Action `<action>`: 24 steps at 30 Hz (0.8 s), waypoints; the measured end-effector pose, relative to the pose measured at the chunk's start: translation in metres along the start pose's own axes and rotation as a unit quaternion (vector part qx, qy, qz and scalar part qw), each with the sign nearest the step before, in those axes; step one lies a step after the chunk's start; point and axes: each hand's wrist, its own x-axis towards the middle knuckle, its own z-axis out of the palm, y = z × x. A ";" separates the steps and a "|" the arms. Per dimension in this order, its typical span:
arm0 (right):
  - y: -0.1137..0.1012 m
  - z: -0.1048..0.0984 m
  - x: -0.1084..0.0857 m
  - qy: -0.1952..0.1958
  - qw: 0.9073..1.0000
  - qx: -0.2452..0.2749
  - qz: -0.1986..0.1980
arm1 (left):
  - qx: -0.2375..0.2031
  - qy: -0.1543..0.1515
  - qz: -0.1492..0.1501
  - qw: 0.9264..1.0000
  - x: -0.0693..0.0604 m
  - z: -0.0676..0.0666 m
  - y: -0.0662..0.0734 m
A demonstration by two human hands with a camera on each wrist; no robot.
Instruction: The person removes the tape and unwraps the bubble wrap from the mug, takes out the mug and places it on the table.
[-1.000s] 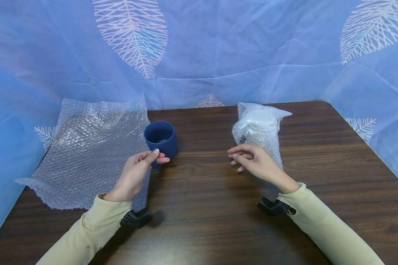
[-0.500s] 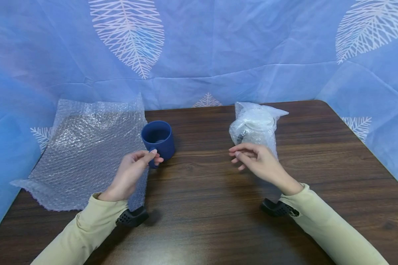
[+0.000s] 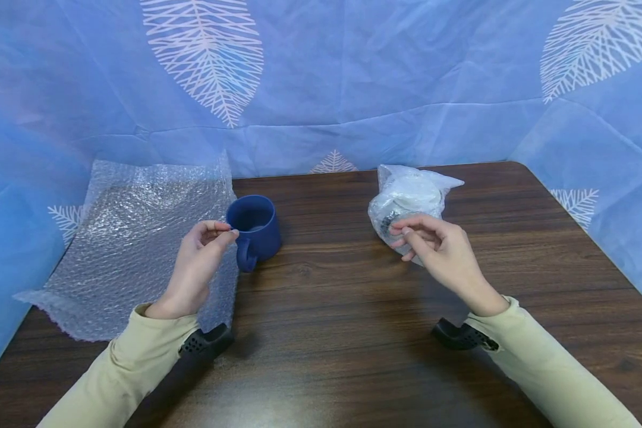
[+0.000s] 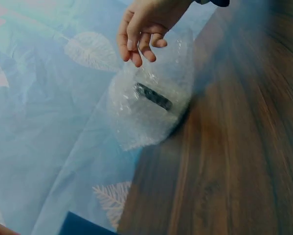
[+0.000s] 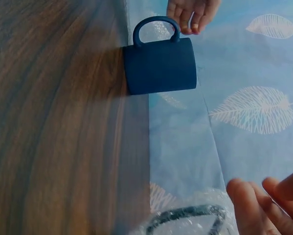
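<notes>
A blue mug (image 3: 259,238) stands upright at the right edge of a bubble wrap sheet (image 3: 134,249) in the head view, its handle toward me. My left hand (image 3: 194,267) is beside the mug's handle, fingers loosely bent; the right wrist view shows its fingers off the handle. To the right stands a bubble-wrapped bundle (image 3: 406,196). A dark curved handle (image 5: 188,212) shows through its wrap in the right wrist view; the rest of its contents is blurred by the wrap. My right hand (image 3: 449,255) is at the bundle's near side, fingers loosely bent; whether they touch the wrap I cannot tell.
A dark wooden table (image 3: 321,333) lies beneath everything. Behind it hangs a blue cloth (image 3: 385,65) with white leaf patterns, near the table's back edge. The bubble wrap sheet reaches past the table's left edge.
My left hand has let go of the mug's handle and drawn back to the left. My right hand has shifted slightly right and away from me, in front of the bundle. The mug stays put.
</notes>
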 end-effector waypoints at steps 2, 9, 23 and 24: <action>-0.001 -0.003 0.001 0.019 1.000 -0.012 0.001 | -0.010 0.004 0.009 1.000 -0.001 0.001 0.003; -0.002 -0.013 0.005 0.108 0.992 -0.070 0.015 | -0.043 0.011 0.026 0.999 -0.007 0.008 0.013; 0.012 -0.025 0.013 0.146 0.977 -0.081 0.133 | -0.073 -0.023 0.051 0.996 -0.012 0.026 0.027; 0.014 -0.027 0.015 0.136 0.979 -0.065 0.141 | -0.070 -0.026 0.050 0.996 -0.012 0.027 0.027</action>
